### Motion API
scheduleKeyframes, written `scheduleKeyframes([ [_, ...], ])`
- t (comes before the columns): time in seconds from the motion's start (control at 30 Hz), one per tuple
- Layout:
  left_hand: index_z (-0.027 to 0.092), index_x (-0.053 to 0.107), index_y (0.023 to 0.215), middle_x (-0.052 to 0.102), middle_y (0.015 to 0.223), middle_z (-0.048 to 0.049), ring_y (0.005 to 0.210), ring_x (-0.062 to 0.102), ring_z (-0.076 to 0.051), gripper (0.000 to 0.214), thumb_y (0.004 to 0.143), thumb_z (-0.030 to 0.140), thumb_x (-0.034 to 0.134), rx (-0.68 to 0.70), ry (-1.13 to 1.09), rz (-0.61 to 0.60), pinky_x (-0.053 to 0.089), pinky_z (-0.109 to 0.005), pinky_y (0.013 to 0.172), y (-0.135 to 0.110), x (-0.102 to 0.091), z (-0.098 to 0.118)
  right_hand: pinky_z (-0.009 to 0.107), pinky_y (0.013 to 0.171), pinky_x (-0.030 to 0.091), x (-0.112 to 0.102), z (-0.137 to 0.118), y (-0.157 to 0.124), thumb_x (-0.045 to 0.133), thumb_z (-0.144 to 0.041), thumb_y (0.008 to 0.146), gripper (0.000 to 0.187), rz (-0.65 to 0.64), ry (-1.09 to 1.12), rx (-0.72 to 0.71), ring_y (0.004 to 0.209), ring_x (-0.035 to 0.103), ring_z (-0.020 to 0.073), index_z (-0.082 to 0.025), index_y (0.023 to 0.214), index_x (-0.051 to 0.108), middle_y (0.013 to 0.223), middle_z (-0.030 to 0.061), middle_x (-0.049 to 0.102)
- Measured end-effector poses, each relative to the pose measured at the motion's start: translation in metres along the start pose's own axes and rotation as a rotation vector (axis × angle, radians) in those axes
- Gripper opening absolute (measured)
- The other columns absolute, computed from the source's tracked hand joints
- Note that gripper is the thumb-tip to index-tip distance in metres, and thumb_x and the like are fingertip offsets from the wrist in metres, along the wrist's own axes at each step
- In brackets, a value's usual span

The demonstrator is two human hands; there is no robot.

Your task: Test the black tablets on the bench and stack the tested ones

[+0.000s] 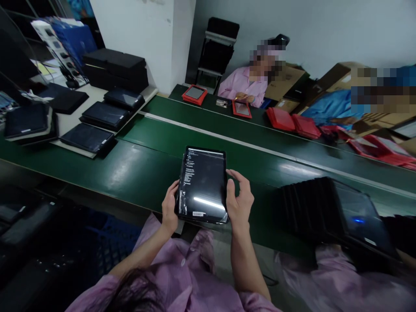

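Note:
A black tablet point(204, 184) is held upright in front of me, above the near edge of the green workbench. Lines of small white text show on its dark screen, a light reflects low on the glass, and a white label sits at the bottom edge. My left hand point(170, 207) grips the tablet's left side, its fingers partly hidden behind it. At the right side, my right hand point(239, 199) holds the edge, with thumb and forefinger showing by the frame.
Stacked tablets point(104, 115) lie on a pale board to the left, near black boxes point(115, 69). A row of dark tablets point(325, 212) stands at the right. Across the green bench point(130, 169), a co-worker point(243, 86) in pink handles red-cased tablets point(242, 109). A blue crate point(110, 247) is below left.

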State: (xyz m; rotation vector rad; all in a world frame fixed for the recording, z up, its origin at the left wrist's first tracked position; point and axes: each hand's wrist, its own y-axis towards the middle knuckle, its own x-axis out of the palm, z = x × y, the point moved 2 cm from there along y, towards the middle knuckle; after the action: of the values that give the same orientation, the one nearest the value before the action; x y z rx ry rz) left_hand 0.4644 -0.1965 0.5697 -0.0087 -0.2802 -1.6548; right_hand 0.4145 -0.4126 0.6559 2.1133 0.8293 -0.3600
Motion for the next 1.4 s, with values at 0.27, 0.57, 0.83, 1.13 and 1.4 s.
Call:
scheduleKeyframes([
  [0.27,0.021,0.077,0.128,0.064,0.15,-0.0127,0.144,0.056,-0.031,0.055,0.108,0.06,0.043,0.004,-0.009,0.018,0.044,-0.049,0.123,0.001,-0.001,-0.013,0.057,0.117,0.051,0.001,0.0,0.0,0.048,-0.039,0.111,0.033,0.013,-0.061,-0.024,0.13,0.066,0.0293,-0.025,0.133,0.069,0.128,0.0111,0.076],
  [0.57,0.021,0.076,0.13,0.063,0.152,-0.0122,0.144,0.055,-0.029,0.051,0.11,0.052,0.041,0.021,-0.011,-0.01,0.042,-0.048,0.124,0.002,-0.002,-0.015,0.062,0.132,0.032,0.001,-0.005,0.018,0.046,-0.038,0.112,0.035,-0.197,-0.04,-0.208,0.144,0.058,0.0269,-0.029,0.142,0.062,0.142,0.0058,0.071],
  [0.83,0.021,0.074,0.132,0.063,0.152,-0.0123,0.143,0.056,-0.029,0.05,0.111,0.05,0.04,0.05,0.001,-0.038,0.043,-0.048,0.122,0.004,-0.004,-0.019,0.06,0.13,0.035,0.018,-0.001,0.048,0.045,-0.04,0.113,0.033,-0.19,-0.047,-0.266,0.141,0.061,0.0262,-0.026,0.137,0.063,0.137,0.0069,0.074],
  [1.13,0.022,0.074,0.131,0.063,0.152,-0.0119,0.143,0.057,-0.028,0.049,0.112,0.049,0.039,0.077,0.014,-0.037,0.044,-0.047,0.122,0.004,-0.005,-0.023,0.062,0.129,0.033,0.023,-0.001,0.049,0.046,-0.042,0.112,0.034,-0.191,-0.079,-0.237,0.14,0.061,0.0278,-0.025,0.135,0.065,0.131,0.0074,0.076],
  [1.4,0.021,0.074,0.128,0.063,0.15,-0.013,0.143,0.057,-0.029,0.05,0.111,0.051,0.039,0.065,0.012,-0.035,0.043,-0.049,0.122,0.004,-0.006,-0.025,0.056,0.126,0.042,0.02,0.001,0.044,0.048,-0.034,0.112,0.028,-0.065,0.005,-0.272,0.125,0.071,0.0229,-0.025,0.128,0.069,0.122,0.0056,0.079],
])
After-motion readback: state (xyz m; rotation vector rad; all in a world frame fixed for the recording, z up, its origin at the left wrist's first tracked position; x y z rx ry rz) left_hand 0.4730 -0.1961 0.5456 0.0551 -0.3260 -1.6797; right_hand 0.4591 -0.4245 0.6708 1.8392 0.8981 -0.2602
